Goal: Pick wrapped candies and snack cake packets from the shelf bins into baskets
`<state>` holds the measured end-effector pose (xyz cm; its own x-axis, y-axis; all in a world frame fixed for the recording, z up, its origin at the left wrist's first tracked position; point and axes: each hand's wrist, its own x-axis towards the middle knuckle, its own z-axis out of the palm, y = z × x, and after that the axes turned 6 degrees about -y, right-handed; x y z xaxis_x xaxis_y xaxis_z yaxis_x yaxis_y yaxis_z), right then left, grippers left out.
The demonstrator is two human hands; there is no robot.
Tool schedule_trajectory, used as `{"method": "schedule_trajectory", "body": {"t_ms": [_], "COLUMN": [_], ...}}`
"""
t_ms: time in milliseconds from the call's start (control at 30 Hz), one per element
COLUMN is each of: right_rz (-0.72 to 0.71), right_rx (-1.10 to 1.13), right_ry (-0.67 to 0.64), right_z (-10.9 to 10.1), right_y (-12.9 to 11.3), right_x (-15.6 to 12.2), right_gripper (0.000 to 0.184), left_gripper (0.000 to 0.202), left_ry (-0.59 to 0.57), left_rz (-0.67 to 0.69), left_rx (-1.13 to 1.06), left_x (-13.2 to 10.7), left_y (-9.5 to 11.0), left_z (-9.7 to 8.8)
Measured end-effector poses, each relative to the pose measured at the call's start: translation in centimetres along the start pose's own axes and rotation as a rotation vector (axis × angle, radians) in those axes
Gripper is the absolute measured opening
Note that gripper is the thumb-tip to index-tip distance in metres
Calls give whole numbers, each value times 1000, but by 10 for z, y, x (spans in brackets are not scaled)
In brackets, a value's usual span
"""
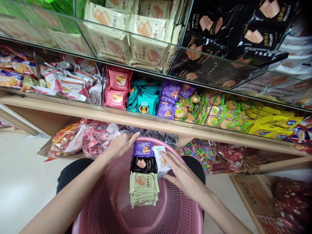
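Note:
A pink perforated plastic basket stands between my knees. In it are a purple cookie packet, a black dry cake packet and a stack of cream dry cake packets, lined up front to back. White snack packets stand along their right side. My right hand is open, its spread fingers touching the white packets' right edge and top. My left hand lies over the basket's far left rim beside the purple packet, fingers stretched out and holding nothing that I can see.
Ahead, clear-walled shelf bins hold red packets, teal packets, green-and-gold wrapped biscuits and yellow packets. Bagged sweets fill the low shelf behind the basket. A cardboard box sits on the floor at right.

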<state>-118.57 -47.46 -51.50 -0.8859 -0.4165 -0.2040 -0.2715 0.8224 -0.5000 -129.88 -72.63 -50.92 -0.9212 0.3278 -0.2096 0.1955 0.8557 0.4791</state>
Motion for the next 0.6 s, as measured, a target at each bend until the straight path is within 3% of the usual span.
{"method": "schedule_trajectory", "body": {"t_ms": [333, 600], "right_rz": [-53, -47], "right_rx": [-60, -48], "right_ry": [86, 81], "right_z": [4, 3], "right_y": [2, 3], "right_x": [9, 11], "right_gripper": [75, 73], "left_gripper": [58, 60], "left_ry": [20, 25], "left_rz": [33, 28], "left_rx": [0, 17], "left_x": [2, 0], "left_y": [1, 0], "left_z": [0, 0]}}
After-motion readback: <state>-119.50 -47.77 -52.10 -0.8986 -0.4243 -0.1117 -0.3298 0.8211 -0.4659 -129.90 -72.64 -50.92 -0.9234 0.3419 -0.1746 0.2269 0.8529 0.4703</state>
